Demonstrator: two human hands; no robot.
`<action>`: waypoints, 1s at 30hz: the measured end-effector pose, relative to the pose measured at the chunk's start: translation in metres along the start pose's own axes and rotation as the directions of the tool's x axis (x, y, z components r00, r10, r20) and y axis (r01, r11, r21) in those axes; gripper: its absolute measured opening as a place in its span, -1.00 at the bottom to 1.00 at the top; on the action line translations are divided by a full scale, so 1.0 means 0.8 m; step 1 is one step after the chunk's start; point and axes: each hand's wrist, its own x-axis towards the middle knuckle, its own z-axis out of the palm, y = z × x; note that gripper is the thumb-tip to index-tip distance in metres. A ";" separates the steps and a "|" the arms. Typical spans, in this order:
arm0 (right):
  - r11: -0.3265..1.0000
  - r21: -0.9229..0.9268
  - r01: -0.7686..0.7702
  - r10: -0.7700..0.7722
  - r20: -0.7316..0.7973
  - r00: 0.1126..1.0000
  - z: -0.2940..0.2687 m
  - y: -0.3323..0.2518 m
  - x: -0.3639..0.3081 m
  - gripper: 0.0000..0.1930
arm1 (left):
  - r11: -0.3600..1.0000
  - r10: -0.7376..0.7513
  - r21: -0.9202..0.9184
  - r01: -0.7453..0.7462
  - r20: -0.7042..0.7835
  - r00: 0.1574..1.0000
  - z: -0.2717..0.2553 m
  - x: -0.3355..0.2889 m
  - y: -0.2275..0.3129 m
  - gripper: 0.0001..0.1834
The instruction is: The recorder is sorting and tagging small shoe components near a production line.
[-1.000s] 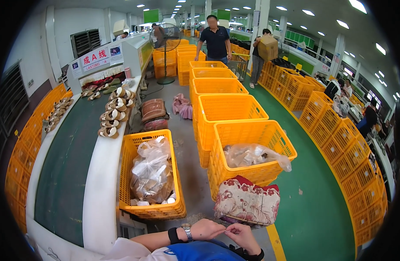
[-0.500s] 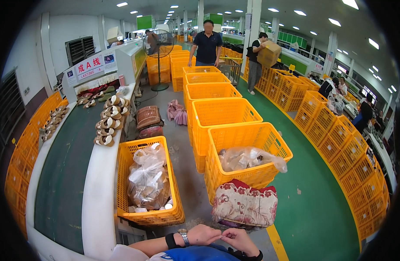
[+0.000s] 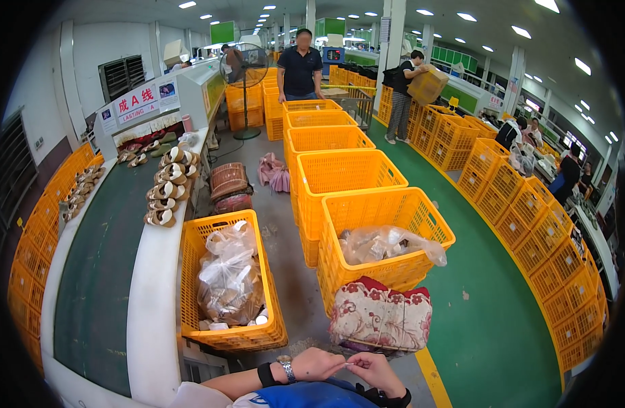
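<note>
Low in the view, my left hand (image 3: 319, 365) and my right hand (image 3: 375, 372) meet at the fingertips, both closed in a pinch. A tiny pale, thin thing (image 3: 348, 364) shows between them, too small to name. A watch (image 3: 286, 368) and a black band circle my left wrist. Just beyond my hands lies a folded floral padded cloth (image 3: 380, 317) with red edges. Ahead to the left stands a yellow crate (image 3: 275, 309) holding a clear plastic bag (image 3: 231, 282) and white pieces. Another yellow crate (image 3: 394, 251), ahead to the right, holds a second plastic bag (image 3: 387, 243).
A green conveyor belt (image 3: 95, 285) with a white edge runs along the left, shoes (image 3: 166, 190) lined up on it. Yellow crates (image 3: 350, 170) stretch away ahead; more line the green walkway (image 3: 489, 299). A standing fan (image 3: 244, 75) and two people (image 3: 300, 75) are farther off.
My fingertips have drawn slightly apart, showing more of the pale thing. Beyond the crates, the person in the dark shirt has shifted left. The person with the box has turned and leaned forward.
</note>
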 end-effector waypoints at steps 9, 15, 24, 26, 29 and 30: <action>0.994 -0.085 0.071 -0.071 -0.003 0.997 -0.005 -0.005 0.003 -0.88 | 0.999 0.038 0.038 -0.036 -0.043 0.998 0.002 0.003 0.000 -0.84; 0.990 -0.107 0.094 -0.095 -0.004 0.995 -0.009 0.001 0.006 -0.88 | 0.999 0.005 0.047 -0.005 -0.009 1.000 0.004 0.006 0.001 -0.77; 0.985 -0.100 0.141 -0.142 -0.010 0.990 -0.007 0.005 -0.004 -0.89 | 0.996 0.054 0.072 -0.050 -0.069 0.996 0.007 0.004 0.009 -0.84; 0.986 -0.115 0.121 -0.122 -0.006 0.993 -0.007 0.000 -0.006 -0.90 | 0.997 0.054 0.063 -0.049 -0.076 0.996 0.004 0.004 0.015 -0.85; 0.976 -0.146 0.160 -0.161 0.010 0.987 -0.008 -0.013 -0.006 -0.90 | 0.995 0.028 0.099 -0.024 -0.045 0.999 0.002 0.004 0.015 -0.86; 0.976 -0.146 0.162 -0.161 0.018 0.987 -0.009 -0.014 -0.005 -0.90 | 0.996 0.037 0.080 -0.036 -0.011 0.999 0.003 0.007 0.012 -0.86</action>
